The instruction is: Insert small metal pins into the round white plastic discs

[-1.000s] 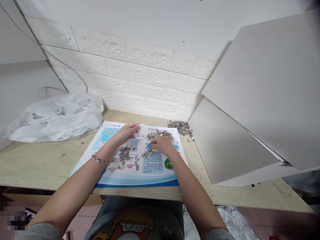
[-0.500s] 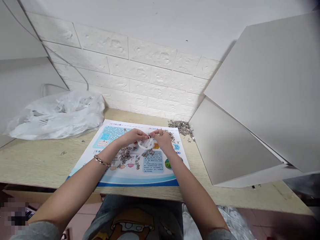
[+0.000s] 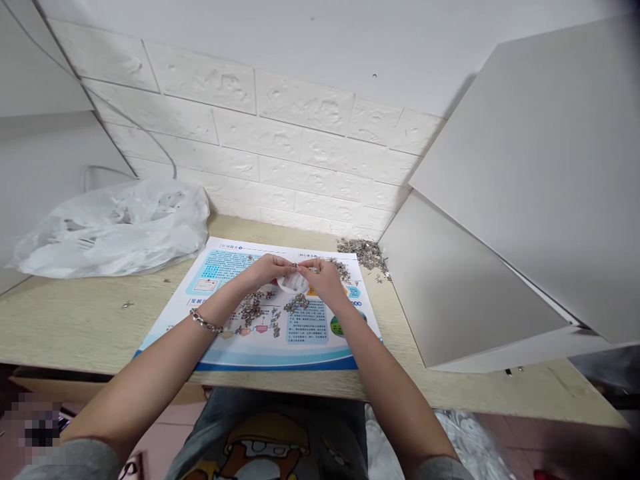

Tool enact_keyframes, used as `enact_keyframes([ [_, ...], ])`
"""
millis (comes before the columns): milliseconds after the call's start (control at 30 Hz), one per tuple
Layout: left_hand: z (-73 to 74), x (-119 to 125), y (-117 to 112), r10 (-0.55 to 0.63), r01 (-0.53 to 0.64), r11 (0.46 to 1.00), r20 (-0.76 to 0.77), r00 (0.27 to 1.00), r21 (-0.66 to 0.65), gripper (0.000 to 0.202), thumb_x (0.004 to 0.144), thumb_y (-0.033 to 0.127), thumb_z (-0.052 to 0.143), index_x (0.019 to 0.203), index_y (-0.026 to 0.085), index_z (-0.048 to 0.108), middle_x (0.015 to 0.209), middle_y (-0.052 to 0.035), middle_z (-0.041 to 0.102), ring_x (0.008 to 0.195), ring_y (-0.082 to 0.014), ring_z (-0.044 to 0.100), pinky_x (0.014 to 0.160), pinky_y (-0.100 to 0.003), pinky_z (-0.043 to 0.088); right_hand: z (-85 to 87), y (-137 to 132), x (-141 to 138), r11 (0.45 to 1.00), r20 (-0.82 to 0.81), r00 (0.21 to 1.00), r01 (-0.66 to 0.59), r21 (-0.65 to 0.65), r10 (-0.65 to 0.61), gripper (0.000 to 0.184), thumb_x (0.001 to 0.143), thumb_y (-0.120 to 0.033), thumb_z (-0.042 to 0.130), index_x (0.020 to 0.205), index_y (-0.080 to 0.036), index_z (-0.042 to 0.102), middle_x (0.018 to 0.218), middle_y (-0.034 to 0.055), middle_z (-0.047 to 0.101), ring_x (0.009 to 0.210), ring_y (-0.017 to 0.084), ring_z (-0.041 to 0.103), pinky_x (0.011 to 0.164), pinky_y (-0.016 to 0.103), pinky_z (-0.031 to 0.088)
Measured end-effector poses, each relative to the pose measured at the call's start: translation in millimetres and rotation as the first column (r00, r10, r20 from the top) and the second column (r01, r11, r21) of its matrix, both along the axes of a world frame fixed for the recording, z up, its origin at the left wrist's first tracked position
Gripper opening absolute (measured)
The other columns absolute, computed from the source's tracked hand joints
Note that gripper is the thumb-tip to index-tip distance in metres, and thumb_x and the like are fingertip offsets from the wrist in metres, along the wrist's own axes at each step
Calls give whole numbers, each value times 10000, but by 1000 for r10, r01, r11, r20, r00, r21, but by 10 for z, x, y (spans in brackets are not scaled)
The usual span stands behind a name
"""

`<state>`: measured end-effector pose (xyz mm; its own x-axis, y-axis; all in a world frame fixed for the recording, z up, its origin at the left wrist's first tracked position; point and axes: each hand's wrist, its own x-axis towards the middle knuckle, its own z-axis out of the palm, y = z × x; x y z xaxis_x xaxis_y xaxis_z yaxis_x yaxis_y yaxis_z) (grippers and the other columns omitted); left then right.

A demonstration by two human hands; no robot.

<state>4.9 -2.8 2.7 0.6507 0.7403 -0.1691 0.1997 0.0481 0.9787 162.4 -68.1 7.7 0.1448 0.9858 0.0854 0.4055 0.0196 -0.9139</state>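
My left hand [image 3: 270, 269] and my right hand [image 3: 324, 277] meet over the printed sheet [image 3: 230, 359]. Both are closed, fingertips pinched together at a tiny shiny metal piece [image 3: 295, 265]; its exact kind is too small to make out. Just below the fingertips is a round white translucent dish [image 3: 294, 285], partly hidden by the hands. One pile of small metal pieces [image 3: 251, 308] lies by the left wrist, and a smaller pile of metal pieces [image 3: 297, 303] sits in front of the dish. More metal bits lie behind my right hand.
A larger heap of metal bits [image 3: 367, 253] rests at the back against the brick-patterned wall [image 3: 300, 147]. Grey-white panels [image 3: 470, 267] lean on the right. A clear plastic bag with white pieces [image 3: 115, 230] lies at the left of the wooden table [image 3: 90, 327].
The pinched fingertips have shifted slightly up and left, with the small metal piece now showing above them. The piles stay as they were; the camera view moved slightly.
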Motion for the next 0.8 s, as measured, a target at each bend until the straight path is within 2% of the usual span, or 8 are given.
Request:
enact_keyframes([
  [100, -20, 14, 0, 11, -10, 999, 44, 999, -41, 207, 705, 338, 637, 658, 137, 638, 539, 0, 501, 479, -75, 412, 469, -213, 316, 5, -13, 0, 998, 87, 996, 26, 59, -31, 254, 700, -388, 534, 767, -168, 641, 665, 12, 568, 590, 129, 489, 551, 245, 362],
  [200, -26, 29, -13, 37, -32, 997, 75, 997, -66, 202, 706, 339, 631, 724, 140, 659, 586, -15, 545, 511, -89, 453, 497, -225, 349, 7, -13, 10, 988, 126, 990, 39, 150, -58, 211, 707, -349, 527, 730, -164, 625, 711, 16, 567, 644, 132, 496, 608, 250, 372],
  [400, 15, 64, -56, 95, -85, 993, 119, 988, -85, 224, 694, 324, 638, 803, 132, 678, 616, -33, 587, 510, -95, 460, 467, -216, 310, -5, -5, -1, 975, 73, 995, 47, 215, -64, 158, 703, -312, 544, 727, -172, 613, 807, 19, 599, 740, 143, 521, 680, 260, 388],
  [600, -61, 84, -27, 109, -95, 991, 139, 984, -99, 278, 657, 339, 671, 842, 132, 686, 639, -44, 610, 541, -114, 499, 504, -236, 344, -26, -6, -36, 980, 26, 995, 88, 181, -95, 146, 689, -302, 549, 711, -168, 603, 793, 18, 602, 726, 146, 534, 679, 265, 401],
  [800, -89, 84, -11, 101, -95, 994, 103, 990, -62, 309, 661, 360, 661, 864, 128, 683, 648, -46, 617, 545, -122, 513, 517, -250, 373, -39, 6, -25, 996, -47, 996, 83, 39, -81, 226, 695, -379, 524, 743, -167, 585, 723, 14, 590, 616, 135, 521, 570, 251, 395],
])
